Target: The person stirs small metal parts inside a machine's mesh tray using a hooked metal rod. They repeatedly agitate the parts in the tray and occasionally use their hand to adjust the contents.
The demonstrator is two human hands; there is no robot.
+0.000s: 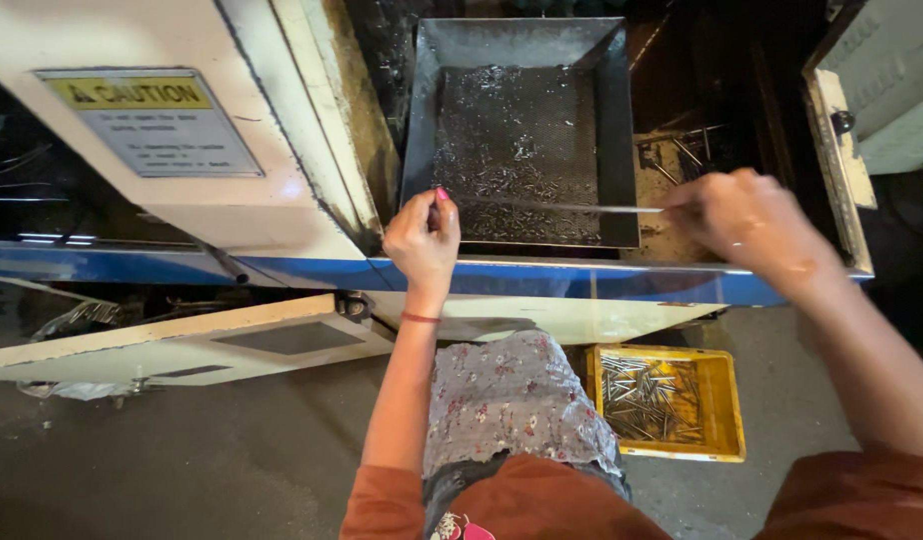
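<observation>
Spanning the gap between both hands, a thin metal rod (557, 207) lies nearly level across the centre of the frame, its long axis running left to right. The left hand (423, 235) pinches the rod's left end between thumb and fingertips, remaining fingers curled. The right hand (750, 220) closes on the right end; motion blur hides the exact finger placement, but the fingers are drawn together around the rod, not spread. Each hand sits at one end, so neither is nearer to the rod than the other.

The rod is slender, straight, bare grey metal with a dull shine. It hangs just above the front edge of a dark rectangular metal tray (616, 110) in the upper centre of the frame. The tray has raised walls and a perforated mesh floor scattered with small bright metal pieces. A blue machine rail (182, 265) runs across the frame below the hands. At lower right, on the concrete floor, a yellow plastic crate (730, 410) holds a loose heap of similar short metal pins.
</observation>
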